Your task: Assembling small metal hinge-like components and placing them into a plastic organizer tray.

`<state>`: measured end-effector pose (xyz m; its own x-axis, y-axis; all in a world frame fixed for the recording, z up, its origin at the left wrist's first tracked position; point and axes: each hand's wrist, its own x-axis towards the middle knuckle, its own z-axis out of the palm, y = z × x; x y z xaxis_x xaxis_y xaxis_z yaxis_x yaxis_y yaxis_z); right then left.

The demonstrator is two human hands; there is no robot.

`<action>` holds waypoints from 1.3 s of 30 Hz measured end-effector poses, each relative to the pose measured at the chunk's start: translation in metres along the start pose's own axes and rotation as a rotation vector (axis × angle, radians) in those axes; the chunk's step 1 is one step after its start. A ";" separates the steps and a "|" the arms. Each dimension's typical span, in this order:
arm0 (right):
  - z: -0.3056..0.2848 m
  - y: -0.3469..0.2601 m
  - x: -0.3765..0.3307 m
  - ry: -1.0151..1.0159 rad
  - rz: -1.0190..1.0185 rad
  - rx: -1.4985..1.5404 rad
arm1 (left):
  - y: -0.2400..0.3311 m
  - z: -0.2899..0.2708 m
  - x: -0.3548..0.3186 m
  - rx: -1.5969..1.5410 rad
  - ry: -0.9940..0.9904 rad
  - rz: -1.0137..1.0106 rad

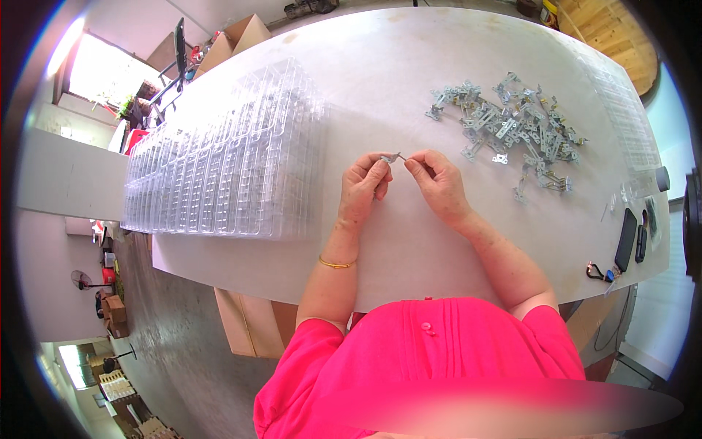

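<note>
My left hand (363, 184) is closed in a pinch on a small grey metal bracket (389, 158) held above the table. My right hand (440, 187) faces it, thumb and forefinger pressed together at a thin dark piece that reaches toward the bracket. Whether that thin piece is a pin or part of the bracket is too small to tell. To the right of my hands, a loose heap of similar metal brackets (504, 128) lies on the white table (409, 260), some with brass-coloured parts. One bright bracket plate (500, 159) lies at the heap's near edge.
Stacked clear plastic trays (227, 157) fill the table's left side; more clear trays (627, 117) stand at the far right. Near the right edge lie a black phone (626, 240), a corded item (599, 273) and a clear jar (647, 183). Below the table is a cardboard box (248, 322).
</note>
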<state>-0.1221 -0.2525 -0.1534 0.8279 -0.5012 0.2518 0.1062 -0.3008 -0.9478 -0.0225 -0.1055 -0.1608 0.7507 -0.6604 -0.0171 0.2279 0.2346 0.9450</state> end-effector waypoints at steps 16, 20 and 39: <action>-0.008 0.007 0.009 -0.192 0.367 0.397 | -0.010 0.009 -0.001 0.426 0.004 0.179; -0.014 -0.001 0.015 -0.257 0.470 0.398 | -0.008 0.010 -0.005 0.540 -0.020 0.188; -0.012 0.016 0.015 -0.192 0.254 0.433 | 0.000 0.027 -0.010 0.826 0.047 0.334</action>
<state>-0.1148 -0.2741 -0.1624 0.9385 -0.3452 0.0022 0.0732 0.1927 -0.9785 -0.0467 -0.1175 -0.1515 0.7269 -0.6152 0.3053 -0.5134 -0.1915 0.8365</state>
